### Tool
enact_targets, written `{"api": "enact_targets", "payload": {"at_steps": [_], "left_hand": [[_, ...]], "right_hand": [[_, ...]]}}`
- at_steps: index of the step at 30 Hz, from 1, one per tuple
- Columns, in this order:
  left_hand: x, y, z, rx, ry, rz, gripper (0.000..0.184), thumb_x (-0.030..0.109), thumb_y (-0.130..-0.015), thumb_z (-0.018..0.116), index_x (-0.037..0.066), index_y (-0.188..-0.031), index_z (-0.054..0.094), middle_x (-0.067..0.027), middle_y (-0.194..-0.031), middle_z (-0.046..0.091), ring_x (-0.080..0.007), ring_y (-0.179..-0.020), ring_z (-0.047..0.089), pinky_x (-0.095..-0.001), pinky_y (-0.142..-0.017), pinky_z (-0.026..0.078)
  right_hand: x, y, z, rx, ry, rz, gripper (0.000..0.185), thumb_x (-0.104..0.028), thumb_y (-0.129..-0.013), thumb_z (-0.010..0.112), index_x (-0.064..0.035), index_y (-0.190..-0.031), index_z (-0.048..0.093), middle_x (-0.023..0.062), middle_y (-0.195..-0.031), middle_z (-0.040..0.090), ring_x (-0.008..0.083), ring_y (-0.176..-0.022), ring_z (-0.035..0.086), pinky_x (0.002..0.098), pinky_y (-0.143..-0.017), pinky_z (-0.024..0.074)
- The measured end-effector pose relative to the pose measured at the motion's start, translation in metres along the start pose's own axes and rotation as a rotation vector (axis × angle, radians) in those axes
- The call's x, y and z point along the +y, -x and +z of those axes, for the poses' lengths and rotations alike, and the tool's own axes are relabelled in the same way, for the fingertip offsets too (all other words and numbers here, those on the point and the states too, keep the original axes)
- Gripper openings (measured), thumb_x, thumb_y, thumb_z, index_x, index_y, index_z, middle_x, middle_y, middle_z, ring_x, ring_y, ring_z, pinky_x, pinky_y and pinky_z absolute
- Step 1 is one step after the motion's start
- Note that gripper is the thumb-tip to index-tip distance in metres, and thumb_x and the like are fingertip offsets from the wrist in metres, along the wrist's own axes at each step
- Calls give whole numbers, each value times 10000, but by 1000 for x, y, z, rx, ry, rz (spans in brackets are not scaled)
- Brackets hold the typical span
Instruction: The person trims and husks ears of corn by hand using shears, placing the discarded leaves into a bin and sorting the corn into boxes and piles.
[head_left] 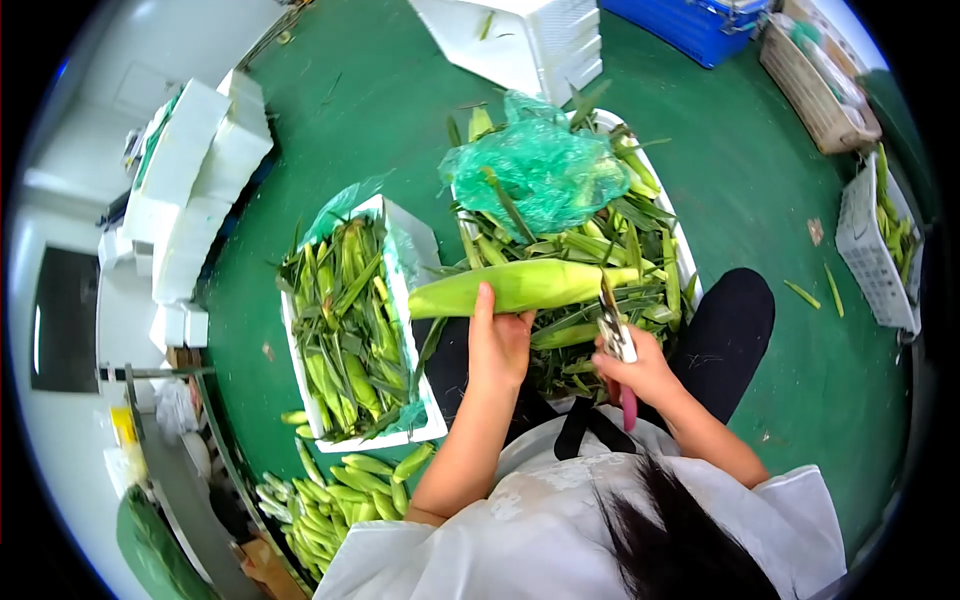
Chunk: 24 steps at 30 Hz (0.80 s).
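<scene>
An ear of corn [510, 288] in its green husk lies level across my left hand [500, 340], whose fingers wrap its underside. My right hand [640, 365] grips a pair of pruning shears [613, 330] with pink-red handles. The shears' blades point up at the stalk end of the ear, on the right; whether they touch it I cannot tell. Just beyond my hands stands a white box [686, 250] full of corn and cut leaves, with a crumpled green plastic bag [540, 165] on top.
To the left, a white foam box [430, 410] holds corn waste and leaves. Husked ears [340, 500] are piled on the floor at lower left. White foam boxes [200, 150], a blue crate [690, 25] and a white basket [870, 250] stand around the green floor [350, 90].
</scene>
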<state>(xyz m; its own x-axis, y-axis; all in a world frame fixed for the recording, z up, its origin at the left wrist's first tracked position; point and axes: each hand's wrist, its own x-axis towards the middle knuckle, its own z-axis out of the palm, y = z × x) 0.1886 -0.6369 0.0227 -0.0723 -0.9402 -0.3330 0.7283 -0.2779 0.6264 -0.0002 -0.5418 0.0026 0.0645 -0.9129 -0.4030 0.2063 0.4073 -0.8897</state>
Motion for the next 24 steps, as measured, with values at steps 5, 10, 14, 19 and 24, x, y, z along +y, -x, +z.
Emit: {"api": "enact_targets", "payload": {"at_steps": [5, 10, 14, 19, 24], "left_hand": [[14, -10, -36, -166, 449, -318, 505, 468, -960, 553, 98, -1299, 499, -104, -1299, 558, -277, -1183, 545, -440, -1001, 454], [46, -12, -22, -198, 177, -126, 483, 380, -921, 618, 141, -1325, 502, -93, -1345, 542, -274, -1219, 543, -427, -971, 480], [38, 0, 7, -26, -133, -41, 566, 315, -906, 674, 157, -1375, 399, -93, -1230, 568, -274, -1164, 576, -443, -973, 479], [26, 13, 17, -22, -191, -33, 539, 331, -916, 681, 191, -1368, 424, -1, -1202, 526, -194, -1096, 553, -413, -934, 490], [21, 10, 6, -21, -93, -31, 527, 426, -896, 681, 119, -1260, 453, -99, -1118, 621, -231, -936, 638, -401, -816, 549]], "right_hand": [[-13, 57, -24, -288, -535, 187, 309, -219, -800, 716, -13, -950, 542, 42, -631, 537, 141, -510, 538, 255, -460, 438], [-45, 51, -29, -10, -18, 24, 355, -57, -791, 669, -2, -1112, 527, 89, -939, 646, 149, -780, 625, 278, -719, 511], [-88, 21, 7, 112, 436, -286, 527, -194, -772, 778, -30, -1198, 514, 116, -1139, 620, 199, -956, 627, 347, -826, 504], [-63, -22, 11, -153, 625, -276, 618, -272, -721, 814, -2, -1185, 508, 149, -980, 649, 265, -898, 639, 384, -802, 502], [-40, -16, 22, -134, -79, -70, 390, -51, -803, 708, -41, -1136, 506, 54, -991, 616, 123, -819, 577, 291, -716, 504]]}}
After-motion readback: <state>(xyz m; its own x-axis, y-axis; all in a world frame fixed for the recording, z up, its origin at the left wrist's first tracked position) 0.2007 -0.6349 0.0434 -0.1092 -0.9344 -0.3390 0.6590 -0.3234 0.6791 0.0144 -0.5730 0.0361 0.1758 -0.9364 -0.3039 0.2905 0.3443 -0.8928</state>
